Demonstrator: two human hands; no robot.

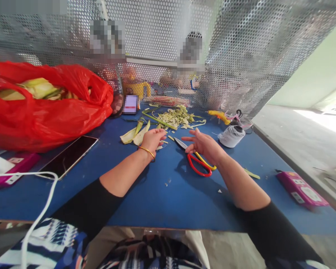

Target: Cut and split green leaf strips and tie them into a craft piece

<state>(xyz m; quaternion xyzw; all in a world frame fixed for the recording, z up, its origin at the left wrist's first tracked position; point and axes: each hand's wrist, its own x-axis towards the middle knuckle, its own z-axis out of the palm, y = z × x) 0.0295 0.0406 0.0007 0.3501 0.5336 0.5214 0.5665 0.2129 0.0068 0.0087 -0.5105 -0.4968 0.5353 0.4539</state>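
Note:
My left hand (154,138), with a gold bangle at the wrist, is over the blue table (156,194), beside pale green husk pieces (131,135). Its fingers point right and lie close together; whether they pinch anything is hidden. My right hand (201,144) hovers with spread fingers above scissors (198,164) that have one red and one yellow handle. The scissors lie on the table, blades toward the upper left. Beyond both hands sits a heap of cut pale green pieces (176,116).
A red plastic bag (53,119) of husks fills the left, near a dark phone (70,157) and white cable (49,198). At right are a thread cone (232,136), a yellow tool (220,116) and a magenta box (302,188). Perforated metal mesh (156,33) stands behind.

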